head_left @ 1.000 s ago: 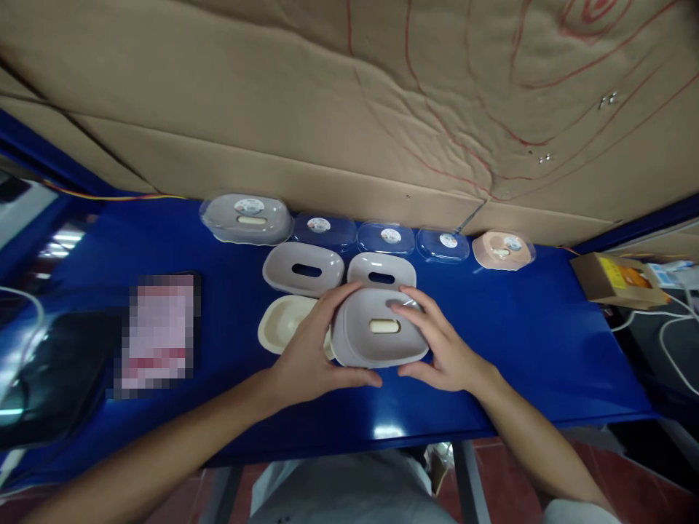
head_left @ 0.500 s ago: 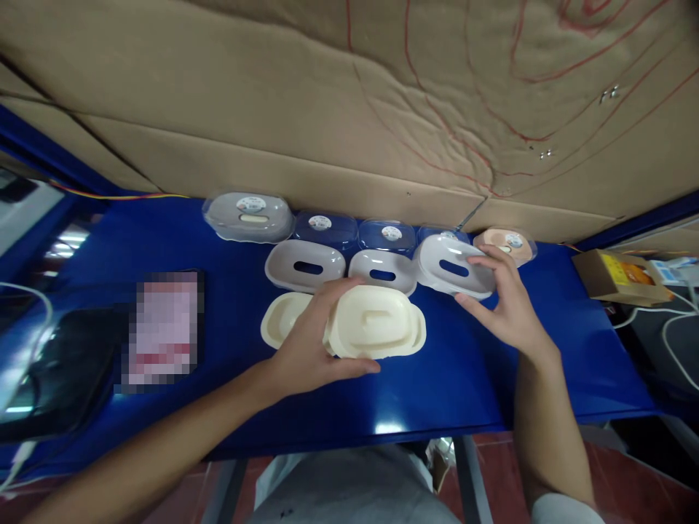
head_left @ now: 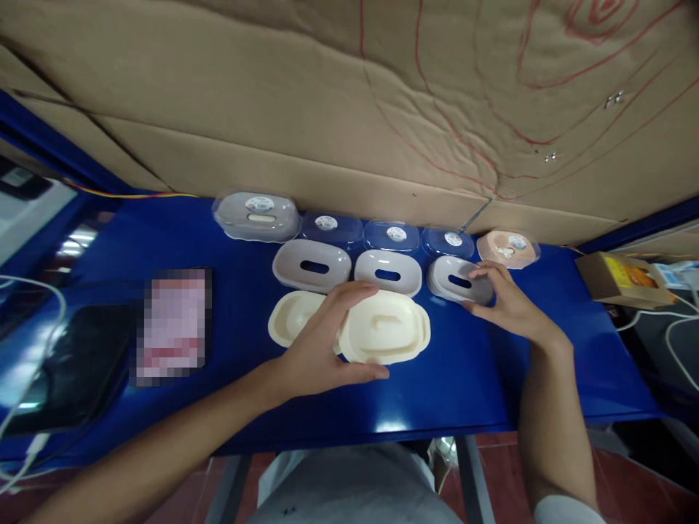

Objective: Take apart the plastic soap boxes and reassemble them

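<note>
My left hand point(head_left: 314, 346) grips a cream oval plastic tray point(head_left: 385, 327) between thumb and fingers, above the blue table. Another cream piece point(head_left: 427, 327) peeks out past its right edge. To the left, partly behind the hand, lies a further cream oval tray point(head_left: 289, 316). My right hand point(head_left: 505, 302) holds a grey oval slotted cover point(head_left: 451, 280) by its right end, low at the tabletop, thumb in front and fingers behind. Left of it lie two similar grey pieces, the nearer one a slotted cover point(head_left: 386, 284), the other a slotted cover point(head_left: 311, 284).
Behind stand clear oval lids with round labels, such as one clear lid point(head_left: 392, 236), a covered grey box point(head_left: 261, 218) and a peach box point(head_left: 507, 249). A blurred-out phone-like object point(head_left: 172, 327) and dark device point(head_left: 65, 364) lie left; an open carton point(head_left: 622, 280) stands right.
My right hand has lowered the grey slotted cover toward the tabletop, in line with the other two. My left hand keeps hold of the cream tray. The view has shifted slightly.
</note>
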The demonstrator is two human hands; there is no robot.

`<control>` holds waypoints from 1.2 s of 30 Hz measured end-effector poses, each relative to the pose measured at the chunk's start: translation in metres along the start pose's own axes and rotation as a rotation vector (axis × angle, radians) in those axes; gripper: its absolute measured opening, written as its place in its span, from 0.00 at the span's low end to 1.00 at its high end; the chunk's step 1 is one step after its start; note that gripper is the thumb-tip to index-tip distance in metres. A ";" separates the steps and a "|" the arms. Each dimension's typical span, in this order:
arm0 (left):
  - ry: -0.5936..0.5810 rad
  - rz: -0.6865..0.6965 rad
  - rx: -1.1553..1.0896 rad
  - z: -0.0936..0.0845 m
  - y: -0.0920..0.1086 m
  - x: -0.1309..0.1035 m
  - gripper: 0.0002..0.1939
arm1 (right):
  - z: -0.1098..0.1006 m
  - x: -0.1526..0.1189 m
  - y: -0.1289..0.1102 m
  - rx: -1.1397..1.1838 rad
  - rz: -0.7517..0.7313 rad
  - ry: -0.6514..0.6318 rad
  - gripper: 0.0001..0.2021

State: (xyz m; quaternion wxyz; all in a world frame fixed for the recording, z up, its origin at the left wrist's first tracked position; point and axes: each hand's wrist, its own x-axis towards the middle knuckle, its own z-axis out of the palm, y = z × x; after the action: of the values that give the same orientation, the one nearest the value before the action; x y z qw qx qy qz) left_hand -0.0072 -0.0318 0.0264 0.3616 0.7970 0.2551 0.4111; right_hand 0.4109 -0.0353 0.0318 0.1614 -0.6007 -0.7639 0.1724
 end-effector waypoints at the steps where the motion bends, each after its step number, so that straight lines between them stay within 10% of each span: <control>1: -0.005 0.005 -0.002 0.000 0.000 0.000 0.49 | 0.001 0.000 0.000 0.000 0.000 -0.015 0.27; 11: -0.034 0.030 -0.016 0.002 -0.004 0.000 0.47 | 0.000 -0.001 -0.068 0.024 -0.138 0.028 0.38; 20: -0.098 0.097 -0.110 0.010 -0.010 -0.004 0.43 | 0.054 -0.015 -0.148 0.109 -0.478 -0.161 0.45; 31: -0.372 0.201 0.378 0.012 -0.010 -0.008 0.27 | -0.030 -0.049 -0.070 0.118 -0.086 -0.378 0.42; 36: -0.413 0.267 0.514 0.016 -0.010 -0.006 0.13 | -0.029 -0.058 -0.047 0.073 0.104 -0.317 0.38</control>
State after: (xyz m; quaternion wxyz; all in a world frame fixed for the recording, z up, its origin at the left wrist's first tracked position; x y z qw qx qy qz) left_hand 0.0022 -0.0361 0.0088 0.1362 0.9546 0.1651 0.2073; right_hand 0.3964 -0.0998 0.0773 0.0515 -0.5983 -0.7409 0.3008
